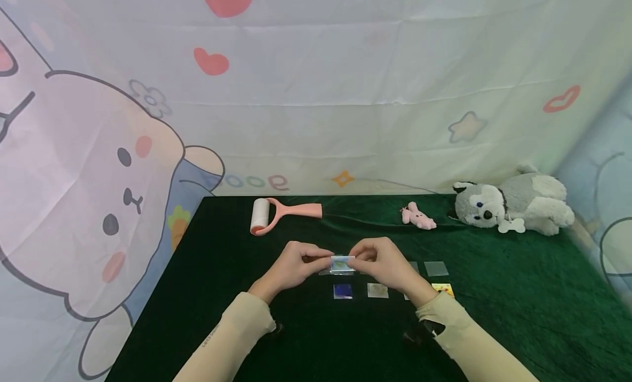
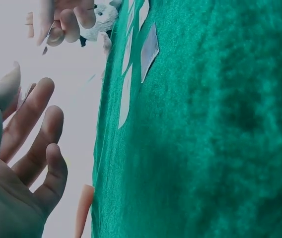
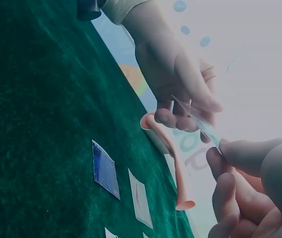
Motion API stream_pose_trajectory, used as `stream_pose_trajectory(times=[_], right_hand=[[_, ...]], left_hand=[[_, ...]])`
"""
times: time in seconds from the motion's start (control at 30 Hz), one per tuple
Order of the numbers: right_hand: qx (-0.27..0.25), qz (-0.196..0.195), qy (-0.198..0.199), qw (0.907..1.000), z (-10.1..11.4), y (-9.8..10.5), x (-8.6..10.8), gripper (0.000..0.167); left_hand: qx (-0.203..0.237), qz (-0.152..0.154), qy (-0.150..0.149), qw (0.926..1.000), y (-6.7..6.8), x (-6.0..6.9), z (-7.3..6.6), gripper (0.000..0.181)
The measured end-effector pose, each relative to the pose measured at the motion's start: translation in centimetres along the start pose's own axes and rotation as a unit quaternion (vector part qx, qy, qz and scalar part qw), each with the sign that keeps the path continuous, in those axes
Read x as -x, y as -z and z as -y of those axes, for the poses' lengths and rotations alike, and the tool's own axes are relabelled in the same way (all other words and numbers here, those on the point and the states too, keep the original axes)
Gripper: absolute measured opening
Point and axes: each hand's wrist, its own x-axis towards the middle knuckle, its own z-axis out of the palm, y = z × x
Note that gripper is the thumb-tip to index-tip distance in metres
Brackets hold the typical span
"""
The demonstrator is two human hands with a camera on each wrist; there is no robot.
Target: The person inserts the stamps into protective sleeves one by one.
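Just beyond the blue square (image 1: 343, 291), our left hand (image 1: 292, 268) and right hand (image 1: 386, 264) each pinch an edge of the packet (image 1: 342, 265) between thumb and fingers; light, even tension should likely spare it creases. Green cloth (image 1: 340, 343) lies under the square; beyond it we see the roller (image 1: 293, 210) leftward, pink toy (image 1: 418, 217) and husky (image 1: 518, 200) rightward, then the printed backdrop (image 1: 316, 69).
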Motion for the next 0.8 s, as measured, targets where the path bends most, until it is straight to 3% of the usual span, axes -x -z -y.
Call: stream_pose_trajectory(times=[0.27, 0.43, 0.8], right_hand=[[-0.004, 0.003, -0.002, 1.0, 0.33, -0.04, 0.04, 0.013], [-0.008, 0.008, -0.001, 0.9999, 0.18, -0.12, 0.05, 0.014], [-0.024, 0.018, 0.005, 0.9995, 0.44, -0.13, -0.11, 0.015]], left_hand=[[-0.04, 0.019, -0.019, 0.9989, -0.3, 0.1, -0.03, 0.047], [-0.052, 0.019, -0.038, 0.9977, -0.46, 0.05, -0.1, 0.045], [-0.052, 0.018, -0.052, 0.9971, -0.57, -0.13, -0.22, 0.04]])
